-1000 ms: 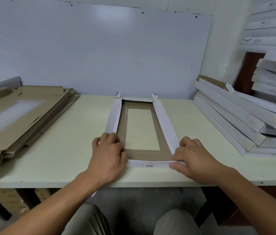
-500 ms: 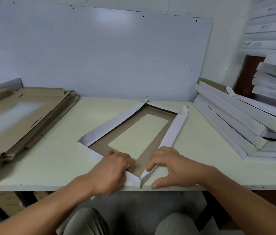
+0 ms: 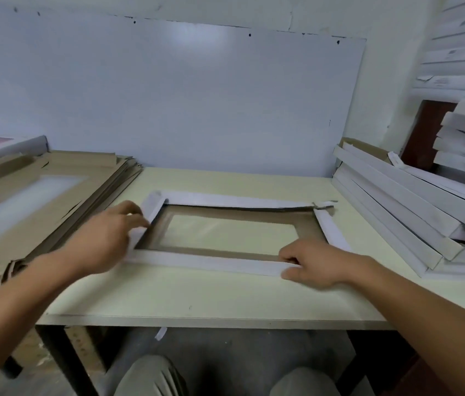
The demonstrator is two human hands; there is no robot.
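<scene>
Head view: the cardboard frame point(image 3: 225, 214) lies flat mid-surface point(image 3: 197, 298), long side toward us. Our right hand point(image 3: 314, 264) pinches its near flap point(image 3: 211, 261) at the right corner. Our left hand point(image 3: 102, 241) (blurred, so we cannot tell its grip) meets the left flap point(image 3: 151, 204). We'd crease firmly along the fold lines.

Your left hand point(image 3: 105, 238) is blurred at the left end of the cardboard frame point(image 3: 211, 261), grip unreadable. Your right hand point(image 3: 311, 264) hides the frame's near right corner. The brown stack point(image 3: 88, 167) left of the frame and the white boxes point(image 3: 397, 201) right of it run off-picture.
</scene>
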